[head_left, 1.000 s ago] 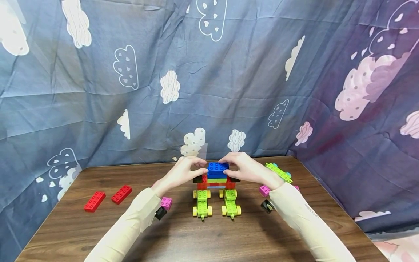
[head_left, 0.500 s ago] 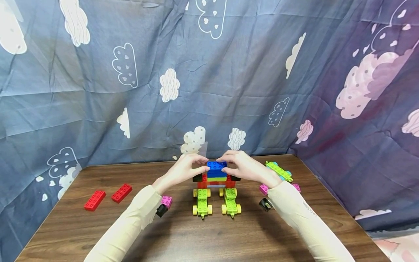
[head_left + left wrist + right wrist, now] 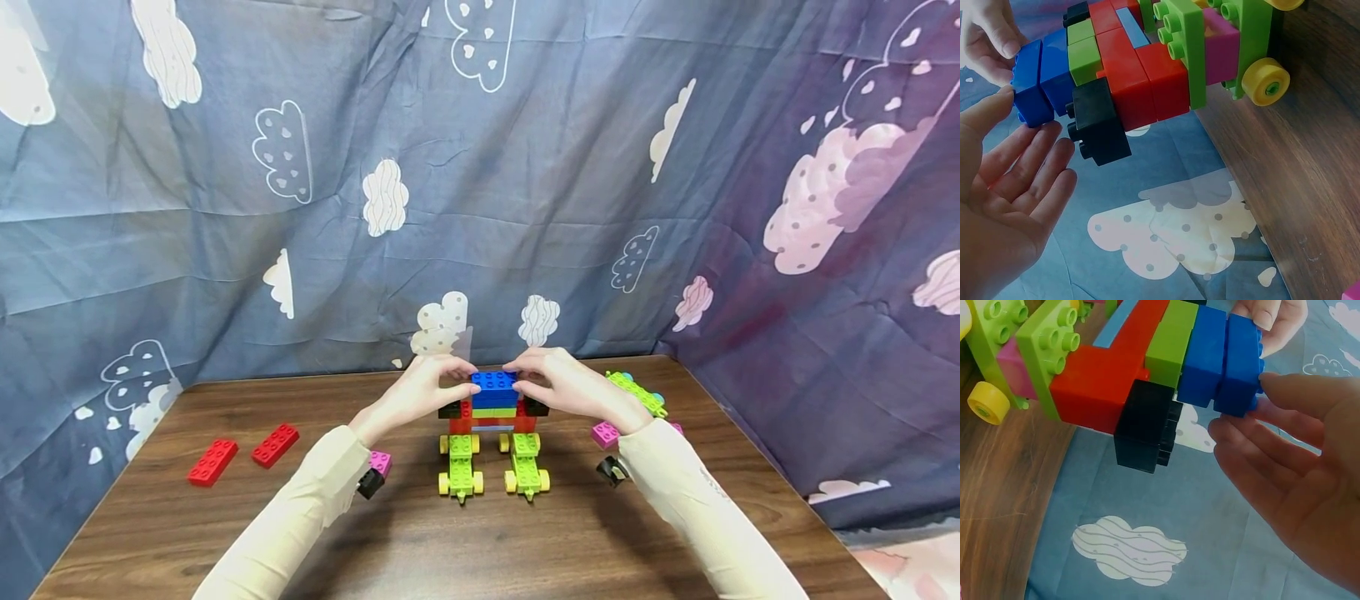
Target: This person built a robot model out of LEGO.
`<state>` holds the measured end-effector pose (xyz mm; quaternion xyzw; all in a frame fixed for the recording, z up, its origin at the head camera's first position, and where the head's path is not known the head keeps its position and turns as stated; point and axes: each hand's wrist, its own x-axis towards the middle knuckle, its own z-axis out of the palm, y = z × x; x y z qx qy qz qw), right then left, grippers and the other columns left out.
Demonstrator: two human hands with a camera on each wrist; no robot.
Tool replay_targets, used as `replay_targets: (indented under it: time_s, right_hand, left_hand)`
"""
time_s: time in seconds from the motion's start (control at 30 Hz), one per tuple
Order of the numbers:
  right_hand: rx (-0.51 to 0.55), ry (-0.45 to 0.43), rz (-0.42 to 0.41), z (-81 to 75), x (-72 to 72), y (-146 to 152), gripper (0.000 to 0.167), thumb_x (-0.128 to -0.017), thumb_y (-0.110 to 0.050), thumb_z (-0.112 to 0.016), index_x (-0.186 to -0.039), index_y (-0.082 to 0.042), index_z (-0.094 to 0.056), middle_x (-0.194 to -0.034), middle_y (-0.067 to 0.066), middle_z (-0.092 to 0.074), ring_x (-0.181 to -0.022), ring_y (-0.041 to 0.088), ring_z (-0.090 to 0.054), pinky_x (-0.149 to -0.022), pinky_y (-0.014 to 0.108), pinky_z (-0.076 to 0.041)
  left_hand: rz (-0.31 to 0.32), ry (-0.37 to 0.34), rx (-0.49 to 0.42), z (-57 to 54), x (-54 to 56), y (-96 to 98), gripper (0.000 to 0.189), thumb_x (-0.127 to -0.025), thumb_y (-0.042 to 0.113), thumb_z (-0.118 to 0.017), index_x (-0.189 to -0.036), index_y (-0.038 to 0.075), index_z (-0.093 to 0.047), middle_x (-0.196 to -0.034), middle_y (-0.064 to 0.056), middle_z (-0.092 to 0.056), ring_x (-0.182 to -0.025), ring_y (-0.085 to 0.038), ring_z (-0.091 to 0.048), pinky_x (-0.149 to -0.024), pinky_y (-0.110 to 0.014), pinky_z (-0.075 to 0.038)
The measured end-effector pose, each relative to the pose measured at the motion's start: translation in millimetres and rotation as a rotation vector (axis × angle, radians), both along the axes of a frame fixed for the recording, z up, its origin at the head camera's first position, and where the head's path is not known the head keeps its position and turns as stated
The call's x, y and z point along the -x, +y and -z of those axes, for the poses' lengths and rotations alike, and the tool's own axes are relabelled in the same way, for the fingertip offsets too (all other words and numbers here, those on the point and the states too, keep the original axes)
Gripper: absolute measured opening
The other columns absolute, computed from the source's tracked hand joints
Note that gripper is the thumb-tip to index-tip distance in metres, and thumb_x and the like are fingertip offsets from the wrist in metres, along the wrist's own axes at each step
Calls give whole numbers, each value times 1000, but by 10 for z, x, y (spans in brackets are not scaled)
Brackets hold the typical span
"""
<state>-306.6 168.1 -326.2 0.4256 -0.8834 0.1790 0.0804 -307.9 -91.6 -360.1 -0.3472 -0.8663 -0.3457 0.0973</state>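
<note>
Head view: pinching the left end of the upper blue brick (image 3: 492,381) with the left hand (image 3: 411,393), thumb and fingers bent to its sides, palm partly open; likewise pinching its right end with the right hand (image 3: 566,387), lower fingers loosely bent. Set at the very top of the brick build (image 3: 493,413), above a lower blue brick (image 3: 1057,65), with a narrow gap visible between the two in the left wrist view. Next down, lime-green bricks (image 3: 1087,60), then red bricks (image 3: 1124,81) with a pale-blue strip (image 3: 1132,27) among them. On the left flank, a left black brick (image 3: 1100,122), studs facing the same way as those on top; on the right flank, a right black brick (image 3: 1144,428). At the bottom, two lime wheeled bases (image 3: 461,477) with yellow wheels (image 3: 1266,81), side by side and apart on the wood-grained table (image 3: 480,550). Near the left sleeve (image 3: 292,517), a pink brick (image 3: 381,462) beside a loose black brick (image 3: 370,483); farther left, two long red bricks (image 3: 213,462), well apart from the build. Near the right sleeve (image 3: 697,508), another pink brick (image 3: 604,434) and a black piece (image 3: 612,472), partly light-coloured; beyond, a lime base with light-blue wheels (image 3: 633,393). Behind everything, a blue cloud-print curtain (image 3: 495,208), creased.
</note>
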Motion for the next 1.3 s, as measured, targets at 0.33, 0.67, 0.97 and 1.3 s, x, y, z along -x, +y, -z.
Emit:
replay_targets:
  time_s: [0.33, 0.67, 0.97, 1.3]
  right_hand:
    - [16, -2, 2, 22, 9, 3, 24, -95, -14, -66, -117, -4, -70, -104, 7, -73, -85, 11, -66, -78, 27, -58]
    - [13, -31, 12, 17, 4, -28, 25, -95, -12, -65, -117, -2, -68, -107, 10, -73, -87, 15, -69, -80, 31, -59]
    - [-8, -20, 11, 19, -2, -23, 26, -95, -14, -65, -119, -3, -69, -106, 9, -73, -85, 13, -67, -79, 29, -59]
    - [-15, -43, 44, 2, -19, -46, 27, -95, -13, -65, -119, -2, -69, -107, 11, -73, -85, 14, -67, -79, 30, -59]
  left_hand:
    - [2, -8, -3, -2, 8, 9, 26, -92, 26, -71, -110, 8, -73, -102, -5, -75, -92, -16, -71, -87, -33, -58]
    - [-1, -31, -13, -10, 0, 1, 26, -92, 26, -71, -111, 9, -73, -103, -5, -74, -93, -16, -70, -88, -32, -58]
    - [5, -63, -24, 2, -7, 3, 27, -92, 27, -70, -112, 8, -73, -104, -5, -75, -92, -16, -70, -88, -33, -58]
    - [-20, -160, -58, 46, 33, 3, 28, -92, 26, -71, -113, 8, -72, -106, -7, -75, -95, -18, -71, -92, -37, -58]
